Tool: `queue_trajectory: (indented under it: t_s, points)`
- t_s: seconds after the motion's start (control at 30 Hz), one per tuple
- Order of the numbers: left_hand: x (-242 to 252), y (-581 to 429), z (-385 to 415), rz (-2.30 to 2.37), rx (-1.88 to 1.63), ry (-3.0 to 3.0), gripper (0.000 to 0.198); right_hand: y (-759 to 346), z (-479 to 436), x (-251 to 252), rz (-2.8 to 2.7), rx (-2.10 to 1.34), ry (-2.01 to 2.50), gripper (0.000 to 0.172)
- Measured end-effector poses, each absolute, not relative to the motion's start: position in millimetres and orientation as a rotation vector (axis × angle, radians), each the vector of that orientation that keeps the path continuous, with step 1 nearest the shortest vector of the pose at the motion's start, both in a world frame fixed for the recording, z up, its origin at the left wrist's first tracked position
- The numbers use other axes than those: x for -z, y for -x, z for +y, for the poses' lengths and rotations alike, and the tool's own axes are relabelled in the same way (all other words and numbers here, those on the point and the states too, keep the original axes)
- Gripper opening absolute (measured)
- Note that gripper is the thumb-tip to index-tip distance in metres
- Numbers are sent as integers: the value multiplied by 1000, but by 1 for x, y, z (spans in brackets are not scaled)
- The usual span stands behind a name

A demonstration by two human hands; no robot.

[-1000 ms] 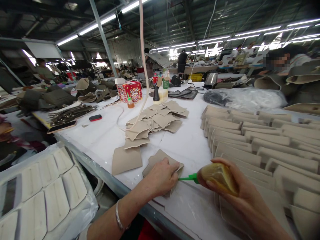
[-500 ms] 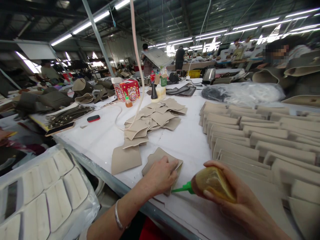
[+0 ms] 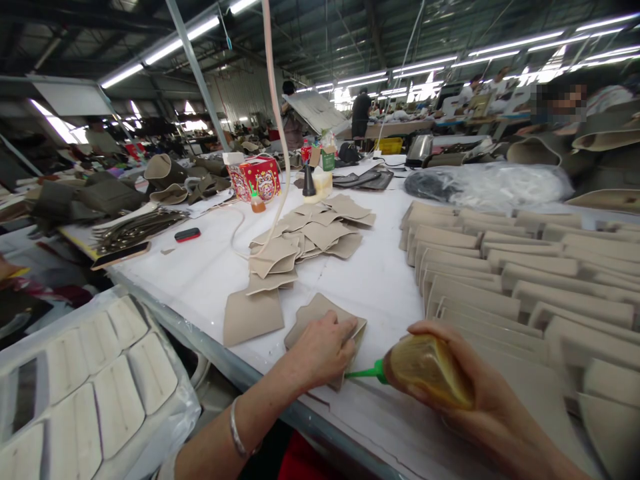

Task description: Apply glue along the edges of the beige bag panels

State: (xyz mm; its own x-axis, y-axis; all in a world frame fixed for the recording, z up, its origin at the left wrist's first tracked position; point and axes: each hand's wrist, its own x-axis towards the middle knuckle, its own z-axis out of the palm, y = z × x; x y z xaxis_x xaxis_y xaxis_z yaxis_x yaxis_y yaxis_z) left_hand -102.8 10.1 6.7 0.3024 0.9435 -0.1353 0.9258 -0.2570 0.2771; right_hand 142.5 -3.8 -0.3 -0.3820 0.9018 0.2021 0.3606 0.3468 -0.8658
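Observation:
My left hand (image 3: 327, 350) presses on a taupe, leather-like piece (image 3: 313, 310) near the table's front edge. Its fingers are bent over the piece and hold it at the right side; the thumb is hidden. In my right hand (image 3: 470, 373) is a squeeze bottle (image 3: 430, 370) of amber-brown liquid, lying nearly on its side. The bottle's thin green nozzle (image 3: 367, 373) points left, its tip at the right edge of the held piece, close beneath my left fingers. Whether liquid is coming out cannot be seen.
Loose taupe pieces (image 3: 315, 233) lie heaped beyond my left hand. Rows of folded taupe panels (image 3: 500, 273) cover the table's right side. A hose (image 3: 275, 120) hangs down by a red patterned box (image 3: 255, 177). Pale panels (image 3: 115, 387) lie at lower left. People work farther back.
The nozzle tip has shifted slightly away from me along the edge of the piece. My left hand stays almost still on it.

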Motion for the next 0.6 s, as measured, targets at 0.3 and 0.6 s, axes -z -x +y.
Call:
queue_trajectory:
  t_s: [0.3,0.6]
  points:
    - [-7,103,10,1674,-95,-2261,45,-144,-3,3,-1936,-910,1054,45]
    - [-10,102,9,1681,-75,-2279,40,-141,0,-5,-1928,-944,1076,43]
